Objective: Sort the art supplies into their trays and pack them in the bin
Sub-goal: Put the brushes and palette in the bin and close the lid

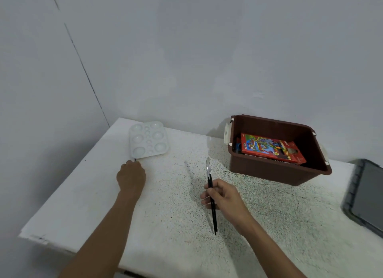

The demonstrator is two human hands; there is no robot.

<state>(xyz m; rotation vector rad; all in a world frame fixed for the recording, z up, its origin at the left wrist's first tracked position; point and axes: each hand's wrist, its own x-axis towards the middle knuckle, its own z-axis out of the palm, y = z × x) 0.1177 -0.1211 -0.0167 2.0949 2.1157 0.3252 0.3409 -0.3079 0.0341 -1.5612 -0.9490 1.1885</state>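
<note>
My right hand [222, 196] grips two black paintbrushes [211, 186] near their middle, bristles pointing away from me, above the middle of the speckled table [269, 226]. My left hand [131, 176] lies knuckles-up just in front of a white paint palette [148, 139] at the table's far left; its fingers are curled over something small and dark that is mostly hidden. A brown plastic bin [277, 169] stands at the far right of the table, with a red box of colouring supplies [269, 148] inside it.
A grey lid or tray [366, 192] lies at the table's right edge. The table stands in a corner, with white walls behind and to the left. Its front-left edge drops off near my left forearm.
</note>
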